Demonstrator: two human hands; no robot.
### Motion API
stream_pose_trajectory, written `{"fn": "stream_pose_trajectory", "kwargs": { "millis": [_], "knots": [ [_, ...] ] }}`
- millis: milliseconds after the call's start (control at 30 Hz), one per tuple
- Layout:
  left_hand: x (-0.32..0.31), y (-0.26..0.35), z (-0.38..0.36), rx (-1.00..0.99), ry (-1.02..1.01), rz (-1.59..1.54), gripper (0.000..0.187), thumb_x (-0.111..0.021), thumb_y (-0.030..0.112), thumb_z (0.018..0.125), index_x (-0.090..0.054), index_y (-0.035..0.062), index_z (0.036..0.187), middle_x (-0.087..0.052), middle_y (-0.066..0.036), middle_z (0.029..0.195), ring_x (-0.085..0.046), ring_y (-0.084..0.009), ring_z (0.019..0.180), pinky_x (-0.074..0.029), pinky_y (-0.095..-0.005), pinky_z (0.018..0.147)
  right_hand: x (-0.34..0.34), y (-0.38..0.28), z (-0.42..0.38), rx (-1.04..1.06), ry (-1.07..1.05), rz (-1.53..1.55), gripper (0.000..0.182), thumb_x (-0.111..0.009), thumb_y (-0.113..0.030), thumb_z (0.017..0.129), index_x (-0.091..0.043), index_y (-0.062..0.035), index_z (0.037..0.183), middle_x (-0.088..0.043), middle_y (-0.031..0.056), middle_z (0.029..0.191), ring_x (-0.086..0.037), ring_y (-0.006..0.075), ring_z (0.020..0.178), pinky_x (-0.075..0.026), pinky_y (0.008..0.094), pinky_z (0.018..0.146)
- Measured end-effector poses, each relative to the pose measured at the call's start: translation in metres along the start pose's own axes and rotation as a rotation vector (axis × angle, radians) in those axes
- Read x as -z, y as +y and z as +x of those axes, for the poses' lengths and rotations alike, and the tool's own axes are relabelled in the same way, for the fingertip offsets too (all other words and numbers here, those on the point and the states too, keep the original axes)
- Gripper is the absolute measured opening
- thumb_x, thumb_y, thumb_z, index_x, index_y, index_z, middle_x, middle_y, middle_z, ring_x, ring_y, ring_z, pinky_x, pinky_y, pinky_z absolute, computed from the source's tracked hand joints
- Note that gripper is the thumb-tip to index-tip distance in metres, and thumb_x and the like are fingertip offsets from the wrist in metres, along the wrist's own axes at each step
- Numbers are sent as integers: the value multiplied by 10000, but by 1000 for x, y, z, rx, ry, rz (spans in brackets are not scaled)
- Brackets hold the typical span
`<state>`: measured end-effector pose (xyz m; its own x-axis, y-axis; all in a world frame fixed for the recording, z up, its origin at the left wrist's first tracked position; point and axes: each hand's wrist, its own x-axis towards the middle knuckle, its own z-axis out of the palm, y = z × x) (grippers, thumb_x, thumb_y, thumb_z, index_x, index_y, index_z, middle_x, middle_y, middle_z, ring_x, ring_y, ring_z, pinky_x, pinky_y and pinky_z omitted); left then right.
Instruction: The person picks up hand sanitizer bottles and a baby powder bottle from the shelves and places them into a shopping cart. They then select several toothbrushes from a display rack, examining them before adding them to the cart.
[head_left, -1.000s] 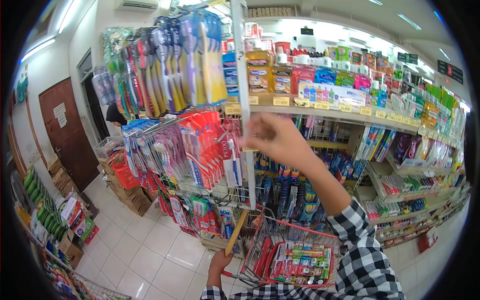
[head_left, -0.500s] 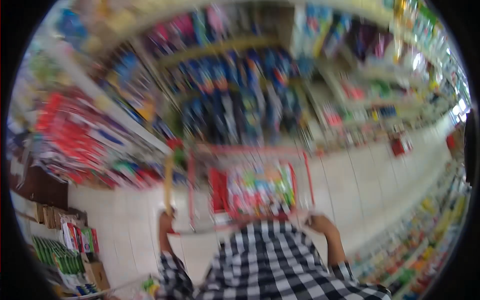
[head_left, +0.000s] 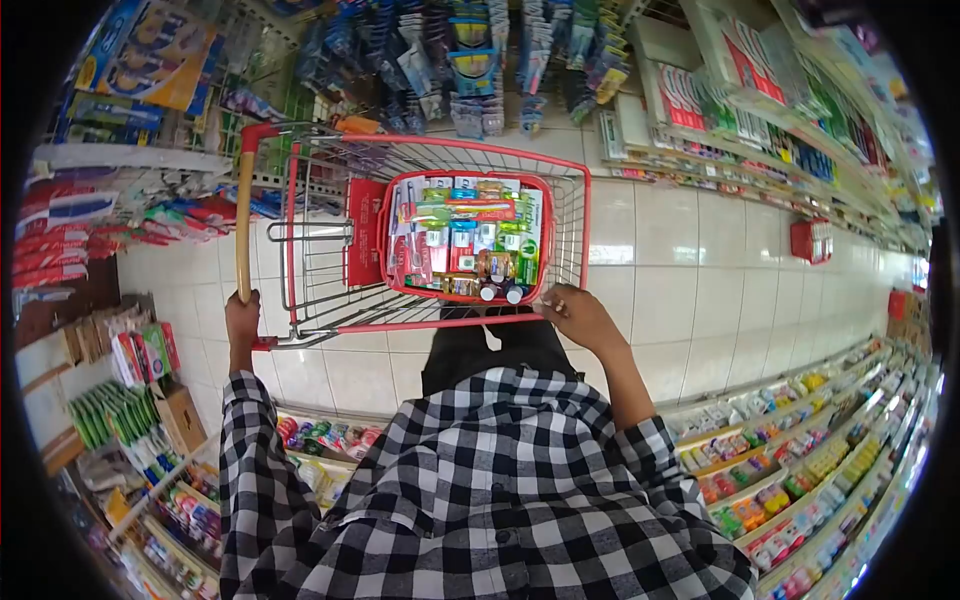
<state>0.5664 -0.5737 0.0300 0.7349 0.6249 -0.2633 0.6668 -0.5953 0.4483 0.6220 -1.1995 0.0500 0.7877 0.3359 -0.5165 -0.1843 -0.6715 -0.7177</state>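
A shopping cart [head_left: 440, 322] with red edges and wire sides stands side-on before me. Its tan handle bar [head_left: 244, 215] is on the left, and my left hand [head_left: 243, 312] is wrapped round the near end of that bar. Inside the cart sits a red basket [head_left: 545, 240], filled with boxes, packets and two dark-capped bottles. At the cart's near right corner is my right hand [head_left: 578, 312], with its fingers curled close to the rim; what they hold, if anything, is too small to tell.
Hanging blue packets [head_left: 472, 70] line the rack ahead. Shelves of boxes [head_left: 680, 100] run along the upper right, beyond a small red basket [head_left: 811, 242] on the tiled floor [head_left: 660, 300]. More stocked shelves [head_left: 790, 470] lie at the lower right and behind me.
The blurred view has sharpened and tilted further down. The cart appears larger, higher and turned more side-on. My left hand is still on the handle, and my right hand is now nearer the cart's corner.
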Motion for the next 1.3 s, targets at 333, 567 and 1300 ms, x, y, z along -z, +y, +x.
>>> {"fn": "stream_pose_trajectory", "kwargs": {
  "millis": [333,567,1300],
  "knots": [
    [15,57,-23,82,57,348,320,-559,288,821,-653,30,984,-660,-246,848,-635,-437,818,-505,-507,724,-67,-16,190,394,247,-590,560,-686,-151,748,-474,-74,1260,-484,102,1251,-448,272,1194,-353,440,1007],
    [17,55,-27,49,118,382,326,-549,300,821,-652,42,992,-664,-240,873,-633,-436,847,-515,-509,758,-83,-15,202,433,245,-774,537,-654,-132,723,-492,-74,1231,-496,118,1212,-435,274,1183,-316,470,965],
    [27,42,-32,52,196,323,276,-594,220,754,-684,45,947,-682,-211,887,-656,-395,847,-531,-480,774,59,50,16,-165,349,963,260,-536,-245,955,-528,-54,1133,-620,70,908,-618,172,745,-507,320,659]
  ]
}}
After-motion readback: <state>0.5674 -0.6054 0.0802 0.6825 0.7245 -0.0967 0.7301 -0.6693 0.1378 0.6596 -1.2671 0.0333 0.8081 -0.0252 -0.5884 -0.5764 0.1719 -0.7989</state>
